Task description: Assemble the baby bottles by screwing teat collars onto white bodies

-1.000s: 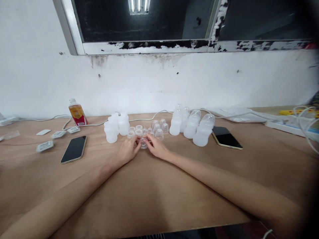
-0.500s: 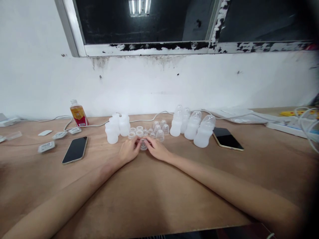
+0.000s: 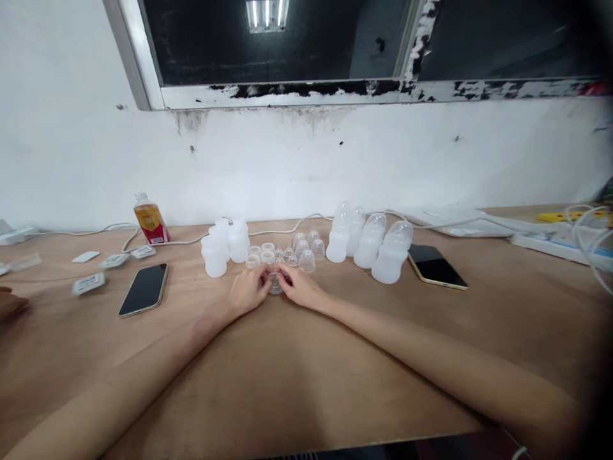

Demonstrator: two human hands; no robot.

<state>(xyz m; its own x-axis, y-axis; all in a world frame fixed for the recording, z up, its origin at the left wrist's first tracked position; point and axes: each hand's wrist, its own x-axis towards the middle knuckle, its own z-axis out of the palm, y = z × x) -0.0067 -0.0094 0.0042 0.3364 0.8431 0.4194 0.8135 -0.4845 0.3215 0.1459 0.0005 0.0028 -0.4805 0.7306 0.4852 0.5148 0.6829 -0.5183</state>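
Observation:
Between the fingers of my left hand (image 3: pixel 249 291) and my right hand (image 3: pixel 297 285) is a clear, round baby bottle part (image 3: pixel 275 287), low over the table. Both hands are closed on its sides, fingertips close together; the fingers partly cover it, so whether it is a nipple, a ring or both I cannot tell. Just beyond stand several white collar rings (image 3: pixel 253 260), small clear nipples (image 3: pixel 291 259) and clear domed caps (image 3: pixel 307 260). White bottles without caps (image 3: pixel 214 259) are grouped to the left. Bottles with domed caps (image 3: pixel 387 260) stand to the right.
A phone (image 3: pixel 143 291) lies at left, another phone (image 3: pixel 437 267) at right. A drink bottle (image 3: pixel 151 220) stands near the wall beside a white cable (image 3: pixel 127 243). Small flat cases (image 3: pixel 89 283) lie at left, near another person's hand (image 3: pixel 10 303). A power strip (image 3: pixel 560 246) is at right.
The clear part has tilted between my fingers and sits slightly lower in view. My hands have hardly moved. Another person's hand has come into view at the left edge.

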